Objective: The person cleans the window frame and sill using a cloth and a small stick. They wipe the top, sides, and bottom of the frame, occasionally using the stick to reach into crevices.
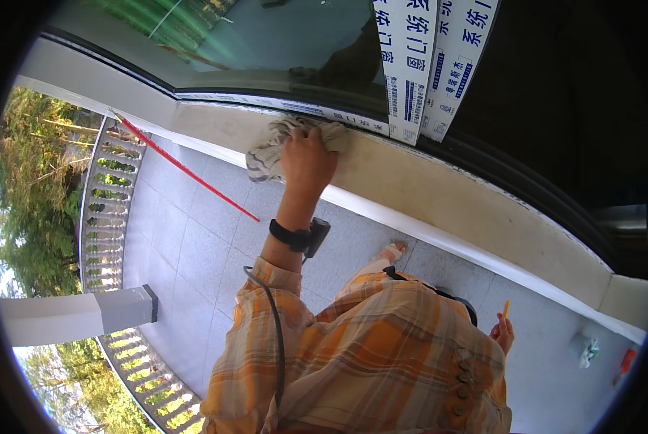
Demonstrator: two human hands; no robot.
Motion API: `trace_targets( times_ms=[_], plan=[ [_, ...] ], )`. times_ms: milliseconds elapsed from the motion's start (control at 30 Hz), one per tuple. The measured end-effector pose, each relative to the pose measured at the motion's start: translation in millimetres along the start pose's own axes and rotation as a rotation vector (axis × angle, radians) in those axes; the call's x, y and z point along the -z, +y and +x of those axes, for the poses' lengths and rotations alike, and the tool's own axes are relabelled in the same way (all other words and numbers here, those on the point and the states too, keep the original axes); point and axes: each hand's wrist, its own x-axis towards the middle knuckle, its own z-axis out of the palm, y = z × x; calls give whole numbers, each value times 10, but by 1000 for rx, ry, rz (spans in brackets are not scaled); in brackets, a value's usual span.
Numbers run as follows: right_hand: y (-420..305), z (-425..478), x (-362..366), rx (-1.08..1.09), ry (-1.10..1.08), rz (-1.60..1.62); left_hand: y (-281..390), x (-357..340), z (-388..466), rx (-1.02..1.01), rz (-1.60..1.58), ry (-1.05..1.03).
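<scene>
My left hand (pixel 307 157), with a black strapped device on its wrist, presses a crumpled grey-white striped cloth (pixel 269 154) onto the pale window sill (pixel 432 187), close to the lower window frame. Its fingers are bent into the cloth. Low at the right, beside my body, my right hand (pixel 502 332) holds a thin yellow object (pixel 506 309) that points up in the picture; its exact kind cannot be told. Printed protective film (pixel 334 115) covers the frame beside the cloth. Dark green reflecting glass (pixel 280 49) lies beyond it.
A long red pole (pixel 188 172) leans at the sill's left part. A stone balustrade (pixel 107 200) and a square column (pixel 80 316) stand at the left. On the grey tiled floor at the right are a bucket with something in it (pixel 584 347) and a red object (pixel 626 364).
</scene>
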Motion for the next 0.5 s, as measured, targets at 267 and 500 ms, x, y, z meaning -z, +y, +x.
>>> trace_targets(
  times_ms=[267,500],
  plan=[
    [614,-261,511,-45,58,92,1648,88,-570,-268,-286,-271],
    [899,-827,721,-74,141,201,2879,107,-1140,-546,-351,-537]
  ],
)
